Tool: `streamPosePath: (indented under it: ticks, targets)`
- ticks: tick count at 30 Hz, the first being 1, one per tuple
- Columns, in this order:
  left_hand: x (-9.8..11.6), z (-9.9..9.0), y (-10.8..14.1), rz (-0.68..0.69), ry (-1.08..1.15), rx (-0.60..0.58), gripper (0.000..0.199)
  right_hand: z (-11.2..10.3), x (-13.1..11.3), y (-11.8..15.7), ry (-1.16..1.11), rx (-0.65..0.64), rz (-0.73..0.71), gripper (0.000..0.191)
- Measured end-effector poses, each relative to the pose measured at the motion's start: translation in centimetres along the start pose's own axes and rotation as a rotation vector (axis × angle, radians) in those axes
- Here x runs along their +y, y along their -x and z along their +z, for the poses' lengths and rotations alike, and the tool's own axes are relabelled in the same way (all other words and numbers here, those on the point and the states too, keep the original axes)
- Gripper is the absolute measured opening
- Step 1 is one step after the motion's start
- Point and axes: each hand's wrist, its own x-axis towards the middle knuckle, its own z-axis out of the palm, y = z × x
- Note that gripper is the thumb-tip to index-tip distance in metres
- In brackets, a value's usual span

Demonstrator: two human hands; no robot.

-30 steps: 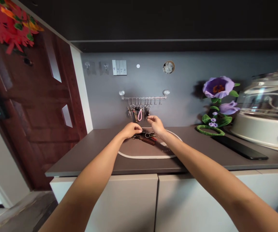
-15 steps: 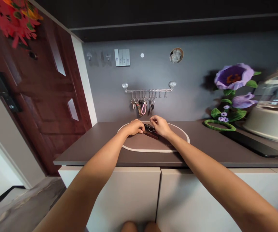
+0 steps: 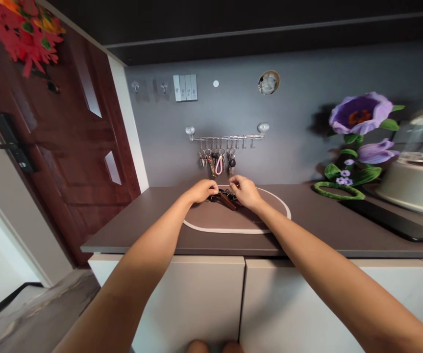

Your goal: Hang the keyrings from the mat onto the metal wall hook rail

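Note:
Dark keys and brown key holders lie bunched on an oval mat with a pale rim. At the pile's left side is my left hand, its fingers pinched together on something I cannot make out. My right hand is over the right side of the pile, with thumb and forefinger curled together; what lies between them is too small to name. Above both hands, several key bunches hang from a clear hook rail on the grey wall, one with a pink loop.
On the right of the counter stand purple fabric flowers, a flat black object and a white-based appliance with a clear cover. A dark red door is on the left. A dark shelf overhangs the counter.
My left hand has lifted slightly, and the brown holder beneath has turned. A round black piece now shows on the rightmost hanging bunch. My right hand has barely moved.

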Motion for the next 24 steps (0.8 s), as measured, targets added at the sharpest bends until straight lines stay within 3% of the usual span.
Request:
streamPosePath:
  ticks: [5, 16, 24]
  targets:
    - [0.3, -0.1, 0.2, -0.089, 0.179, 0.067, 0.007, 0.0, -0.3, 0.0, -0.003, 0.004, 0.001, 0.016]
    - [1.5, -0.6, 0.1, -0.332, 0.792, 0.170, 0.009, -0.2, -0.5, 0.0, -0.054, 0.054, -0.040, 0.018]
    - [2.2, -1.1, -0.1, -0.360, 1.071, 0.236, 0.007, -0.3, -1.3, 0.4, -0.087, 0.091, -0.138, 0.017]
